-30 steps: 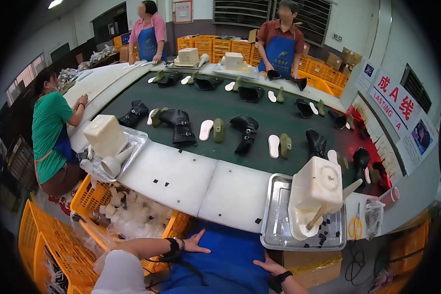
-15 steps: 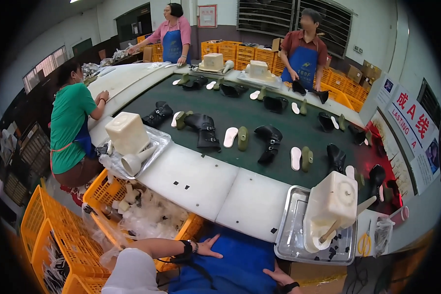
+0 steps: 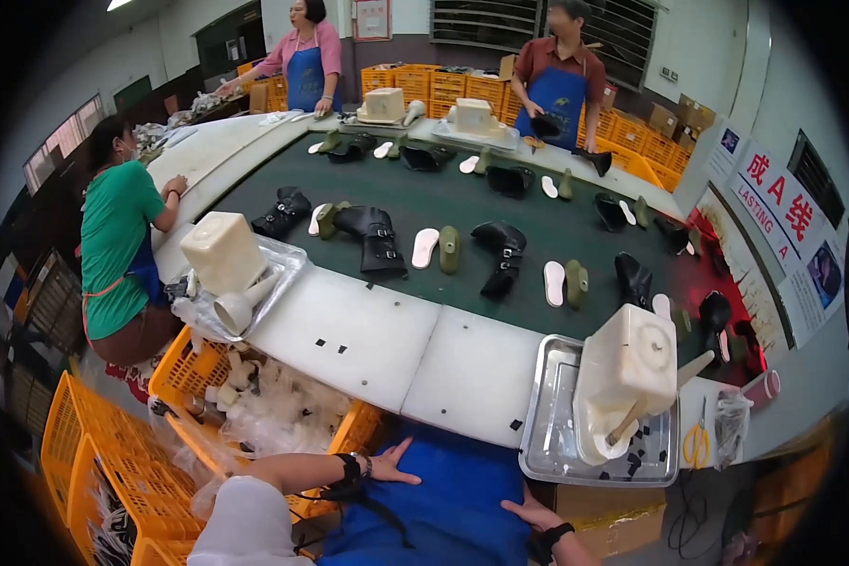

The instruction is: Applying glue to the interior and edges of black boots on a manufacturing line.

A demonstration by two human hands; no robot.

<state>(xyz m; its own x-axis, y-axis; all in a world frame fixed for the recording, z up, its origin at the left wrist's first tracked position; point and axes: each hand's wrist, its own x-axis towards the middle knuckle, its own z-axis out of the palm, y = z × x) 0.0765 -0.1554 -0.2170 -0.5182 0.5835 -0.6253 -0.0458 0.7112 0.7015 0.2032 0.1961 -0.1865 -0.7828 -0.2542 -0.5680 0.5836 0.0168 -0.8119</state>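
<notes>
My left hand (image 3: 393,466) lies on the blue apron (image 3: 443,481) over my lap, fingers spread, holding nothing. Toward the lap's right side, my right hand (image 3: 533,512) rests on the apron too, fingers stretched out and empty. Beyond them runs a white table edge (image 3: 377,330), with a green conveyor belt (image 3: 349,184) behind it. The belt carries black buckled boots (image 3: 375,243), white insoles (image 3: 424,249) and green shoe lasts (image 3: 449,249), laid out in groups. Nearest my right hand is a metal tray (image 3: 530,424) with a white glue container (image 3: 632,358) and a brush (image 3: 624,429).
Orange-handled scissors (image 3: 696,445) lie right of the tray. At the left, an orange crate (image 3: 184,377) of plastic scraps stands against the table, near another tray-borne container (image 3: 222,250). Three co-workers are around the belt; one in red (image 3: 557,75) handles a dark boot piece (image 3: 544,124).
The view has shifted, so the scene sits further left and higher. My hands stay on my lap. The co-worker in red has lifted the dark boot piece slightly.
</notes>
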